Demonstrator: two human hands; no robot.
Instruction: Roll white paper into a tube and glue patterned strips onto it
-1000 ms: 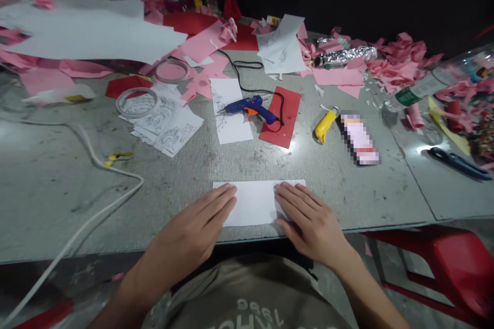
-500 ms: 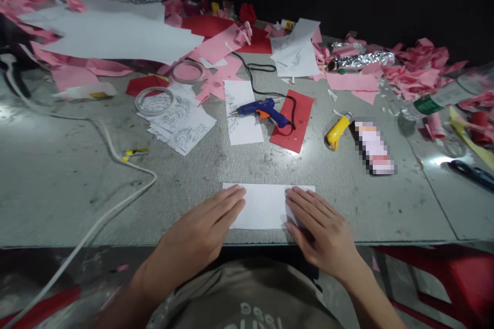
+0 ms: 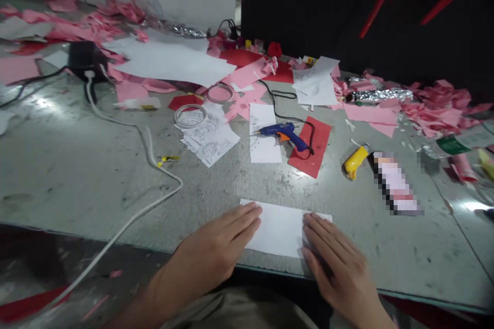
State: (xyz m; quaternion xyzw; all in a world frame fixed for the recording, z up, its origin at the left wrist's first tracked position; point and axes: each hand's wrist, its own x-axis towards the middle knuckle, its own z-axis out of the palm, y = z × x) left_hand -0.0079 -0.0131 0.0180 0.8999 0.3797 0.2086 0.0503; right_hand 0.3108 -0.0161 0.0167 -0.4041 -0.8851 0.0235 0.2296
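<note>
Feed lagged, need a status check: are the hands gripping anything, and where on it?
Nothing is gripped. The left hand and right hand lie flat on the two ends of the white paper.

No text, label or number is legible anywhere here.

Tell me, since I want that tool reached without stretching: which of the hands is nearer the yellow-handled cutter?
Right. The right hand lies flat on the white paper, below and slightly left of the yellow-handled cutter; the left hand is farther left.

paper sheet point(image 3: 281, 226) on table point(image 3: 77, 175) edge | glue gun point(image 3: 283, 133) behind | cable point(image 3: 146, 164) left
</note>
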